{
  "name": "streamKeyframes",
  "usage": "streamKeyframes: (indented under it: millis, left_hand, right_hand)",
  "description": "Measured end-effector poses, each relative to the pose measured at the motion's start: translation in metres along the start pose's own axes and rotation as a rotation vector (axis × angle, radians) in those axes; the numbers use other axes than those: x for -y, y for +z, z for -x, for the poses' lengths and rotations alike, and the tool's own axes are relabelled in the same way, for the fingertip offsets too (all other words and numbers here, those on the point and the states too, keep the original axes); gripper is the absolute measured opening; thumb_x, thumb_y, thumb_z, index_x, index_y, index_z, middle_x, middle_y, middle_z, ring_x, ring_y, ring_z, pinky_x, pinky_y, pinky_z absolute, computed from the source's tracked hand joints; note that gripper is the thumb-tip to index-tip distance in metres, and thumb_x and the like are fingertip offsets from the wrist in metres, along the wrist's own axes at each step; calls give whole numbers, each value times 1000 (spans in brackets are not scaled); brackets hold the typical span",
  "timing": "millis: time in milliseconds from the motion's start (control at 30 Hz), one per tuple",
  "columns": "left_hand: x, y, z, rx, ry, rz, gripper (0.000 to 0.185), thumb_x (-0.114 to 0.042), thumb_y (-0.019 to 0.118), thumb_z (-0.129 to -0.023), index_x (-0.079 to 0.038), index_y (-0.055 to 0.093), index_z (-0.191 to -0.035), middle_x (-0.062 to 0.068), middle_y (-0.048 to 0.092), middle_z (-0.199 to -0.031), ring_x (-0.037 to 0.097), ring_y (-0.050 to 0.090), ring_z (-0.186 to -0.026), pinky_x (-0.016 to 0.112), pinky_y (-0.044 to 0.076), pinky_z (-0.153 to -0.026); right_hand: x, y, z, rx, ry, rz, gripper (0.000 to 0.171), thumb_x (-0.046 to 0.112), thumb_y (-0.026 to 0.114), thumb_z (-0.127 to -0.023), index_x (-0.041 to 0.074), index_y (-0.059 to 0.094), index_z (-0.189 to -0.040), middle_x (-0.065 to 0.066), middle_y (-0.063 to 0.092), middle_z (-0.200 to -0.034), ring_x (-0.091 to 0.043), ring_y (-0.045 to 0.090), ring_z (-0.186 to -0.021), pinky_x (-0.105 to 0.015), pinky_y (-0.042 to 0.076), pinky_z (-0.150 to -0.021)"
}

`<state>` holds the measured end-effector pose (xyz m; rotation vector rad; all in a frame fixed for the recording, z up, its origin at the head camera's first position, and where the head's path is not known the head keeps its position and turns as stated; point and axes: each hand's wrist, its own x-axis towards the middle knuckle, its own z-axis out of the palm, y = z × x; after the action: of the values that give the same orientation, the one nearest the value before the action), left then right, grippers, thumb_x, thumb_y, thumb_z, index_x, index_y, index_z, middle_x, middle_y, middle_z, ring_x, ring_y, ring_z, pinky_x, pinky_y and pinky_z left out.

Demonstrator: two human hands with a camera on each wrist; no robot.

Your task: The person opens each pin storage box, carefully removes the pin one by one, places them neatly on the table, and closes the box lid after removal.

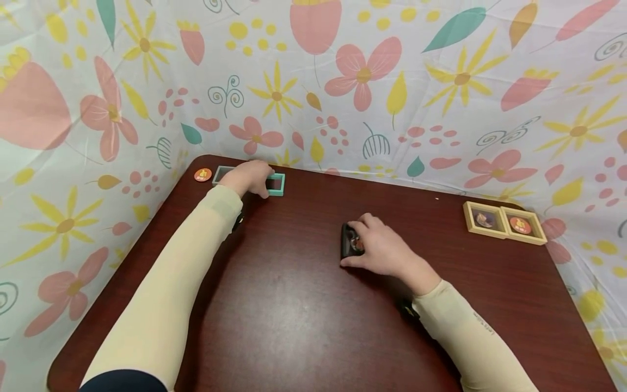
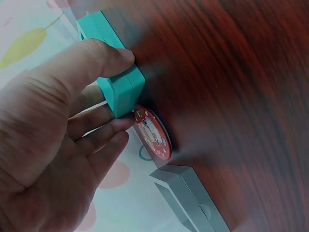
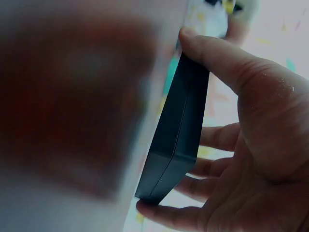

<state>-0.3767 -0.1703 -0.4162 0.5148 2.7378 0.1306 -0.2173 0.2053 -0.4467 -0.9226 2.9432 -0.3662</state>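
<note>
Two hands: both work on the dark wooden table (image 1: 294, 305) at once, each on its own small frame.
Left hand (image 1: 250, 177): stretched to the upper left of the head view, arm nearly straight, thumb (image 2: 91, 60) pressed on one side of the teal frame (image 2: 120, 87) and the other fingers curled beneath it, so the frame is pinched.
Teal frame: at the far left edge of the table, long axis running roughly left to right in the head view, partly hidden under the hand.
Red disc (image 2: 153, 133): in the left wrist view it stands on edge just beside the teal frame's corner, touching or nearly touching the fingertips; which of the two cannot be told.
Grey frame (image 2: 190, 198): lies next to the red disc, apart from the hand.
Orange disc (image 1: 203, 175): flat on the table at the far left corner, just beside the grey frame.
Right hand (image 1: 384, 250): at the centre of the head view, wrist bent, palm down.
Black frame (image 3: 176, 130): gripped by the right hand, thumb along one long edge and fingers curled on the opposite edge; it lies directly under the palm, tilted up off the table.
Nearer hand: each frame is already in its own hand.
Wooden frames (image 1: 504, 222): a pair side by side at the right, well apart from both hands.
</note>
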Motion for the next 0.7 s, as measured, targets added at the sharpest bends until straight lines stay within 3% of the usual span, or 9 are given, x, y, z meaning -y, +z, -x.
streamKeyframes:
  millis: [200,467,700]
  left_hand:
    - [-1,1,-4,18,-28,-9,73,-19,80,-97,-4,55,-163,15,58,-162,31,58,-123,46,50,-110]
    - [-4,0,-1,18,-25,2,73,-18,79,-98,-3,53,-164,16,55,-165,32,57,-132,47,48,-114]
    - [-1,1,-1,12,-24,-7,72,-20,79,-98,-5,54,-164,15,57,-163,31,58,-129,48,49,-114]
  right_hand:
    - [37,9,11,-25,-82,108,97,61,96,-80,-4,65,-145,-16,59,-121,-34,62,-104,-54,59,-83]
    - [69,16,23,10,-107,154,93,68,92,-81,-2,67,-137,-14,60,-116,-31,64,-100,-49,60,-77]
    - [83,22,32,3,-143,160,91,67,93,-81,-2,66,-135,-13,60,-117,-29,61,-99,-45,58,-73]
